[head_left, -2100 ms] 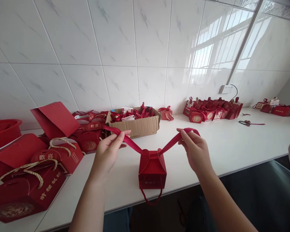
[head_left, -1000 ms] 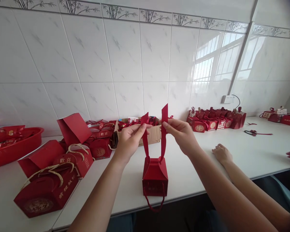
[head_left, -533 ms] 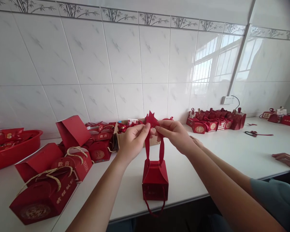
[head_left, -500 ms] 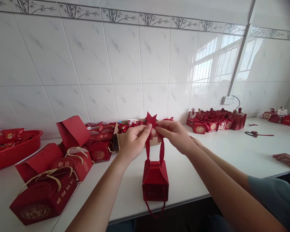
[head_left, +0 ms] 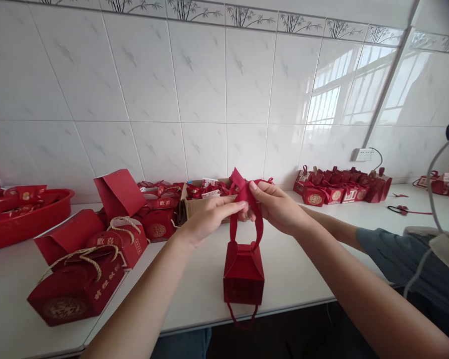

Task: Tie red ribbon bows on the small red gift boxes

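Observation:
A small dark red gift box (head_left: 244, 273) stands near the table's front edge, with a red cord loop hanging from its front over the edge. Two lengths of red ribbon (head_left: 259, 227) rise from slots at its top. Above the box, my left hand (head_left: 219, 212) pinches the ribbon near where the lengths meet. Close beside it, my right hand (head_left: 275, 202) grips the ribbon between thumb and fingers. A ribbon end sticks up over the fingertips. The exact crossing of the ribbon is partly hidden by my fingers.
Several red boxes with rope handles (head_left: 75, 294) stand at left, beside a red basin (head_left: 30, 224) of wrapped items. Behind my hands is an open cardboard box (head_left: 194, 209). Rows of tied red boxes (head_left: 340, 187) stand at right. A co-worker's arm (head_left: 336, 227) reaches in from the right.
The ribbon ends, earlier upright in a star-like shape, now cross over with one end pointing up. My hands have shifted slightly, and the co-worker at right has leaned further into view.

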### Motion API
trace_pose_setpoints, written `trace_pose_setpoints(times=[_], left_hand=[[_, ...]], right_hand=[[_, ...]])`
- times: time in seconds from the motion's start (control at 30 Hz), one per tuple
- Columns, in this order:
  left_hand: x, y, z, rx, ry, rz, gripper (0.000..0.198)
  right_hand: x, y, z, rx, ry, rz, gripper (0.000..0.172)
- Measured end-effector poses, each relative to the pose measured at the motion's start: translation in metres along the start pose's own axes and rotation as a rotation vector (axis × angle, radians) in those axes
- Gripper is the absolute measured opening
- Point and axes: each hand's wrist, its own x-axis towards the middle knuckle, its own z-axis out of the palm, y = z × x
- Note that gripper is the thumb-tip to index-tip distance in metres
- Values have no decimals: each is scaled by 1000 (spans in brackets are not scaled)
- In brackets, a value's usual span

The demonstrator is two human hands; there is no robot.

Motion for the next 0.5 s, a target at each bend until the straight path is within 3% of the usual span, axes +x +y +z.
trace_pose_setpoints(times=[0.13, 0.23, 0.37, 0.5], left_hand=[[3, -12, -10, -128, 2, -63, 24], [7, -21, -14, -205, 33, -109, 24], [10, -27, -15, -258, 47, -197, 26], [9, -26, -13, -273, -2, -208, 27]], right_hand=[[-5, -2, -12, -146, -135, -1, 40], [-8, -5, -20, -472, -191, -74, 36], [-10, -5, -27, -912, -204, -269, 24], [-12, 0, -30, -1122, -176, -376, 26]])
